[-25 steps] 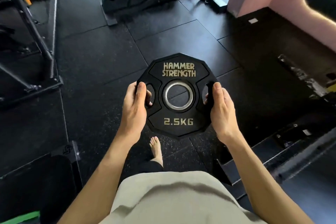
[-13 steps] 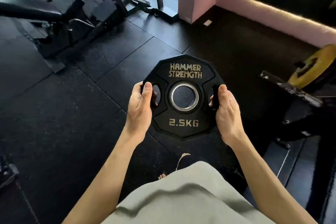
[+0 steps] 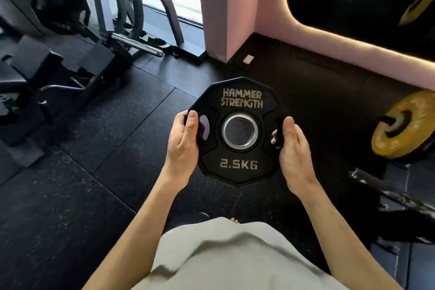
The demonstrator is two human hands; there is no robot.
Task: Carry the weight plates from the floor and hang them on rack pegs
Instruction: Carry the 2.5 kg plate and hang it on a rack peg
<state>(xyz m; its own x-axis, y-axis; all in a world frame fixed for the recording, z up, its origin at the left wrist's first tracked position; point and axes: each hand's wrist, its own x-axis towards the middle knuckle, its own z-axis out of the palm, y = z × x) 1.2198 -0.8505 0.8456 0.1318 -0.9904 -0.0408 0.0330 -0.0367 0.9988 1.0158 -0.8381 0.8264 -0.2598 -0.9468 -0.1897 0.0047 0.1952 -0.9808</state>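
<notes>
1. Two hands hold one black weight plate (image 3: 237,162) in the air above the black rubber floor (image 3: 98,172), face up toward the camera.
2. Lettering on the plate reads "HAMMER STRENGTH" and "2.5KG" around a silver centre ring.
3. Left hand (image 3: 183,148) grips the plate's left edge, thumb on top beside a grip slot.
4. Right hand (image 3: 294,153) grips the right edge, fingertips showing through the slot there.
5. One yellow plate (image 3: 400,125) sits to the right, near a pink wall (image 3: 306,37).
</notes>
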